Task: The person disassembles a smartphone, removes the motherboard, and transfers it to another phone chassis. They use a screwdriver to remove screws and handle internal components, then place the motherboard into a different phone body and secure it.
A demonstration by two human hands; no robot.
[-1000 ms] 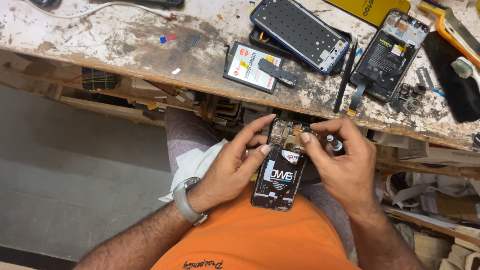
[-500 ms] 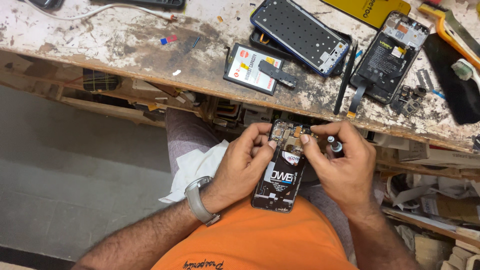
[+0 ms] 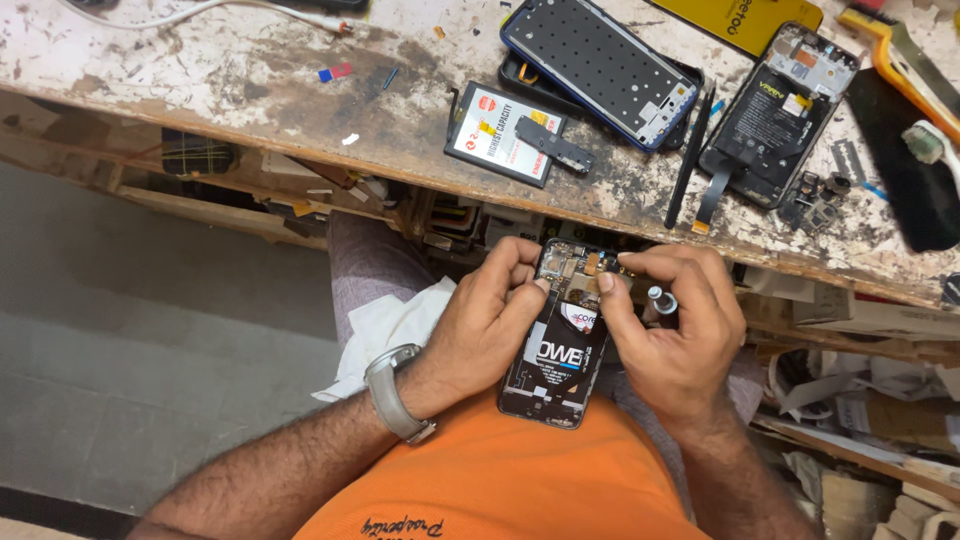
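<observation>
Opened phone [image 3: 556,350] — gripped by left hand [image 3: 490,330], right hand [image 3: 670,335] pinching its top — above lap.

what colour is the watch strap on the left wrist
Grey, a pale silvery band on the left hand, clearest in the head view.

Left hand [image 3: 480,335] and right hand [image 3: 680,340] meet above the lap, fingers curled inward.

Opened phone [image 3: 556,352] between your hands, left hand [image 3: 483,325] left of it, workbench [image 3: 200,80] beyond, loose battery [image 3: 503,133] on it.
</observation>
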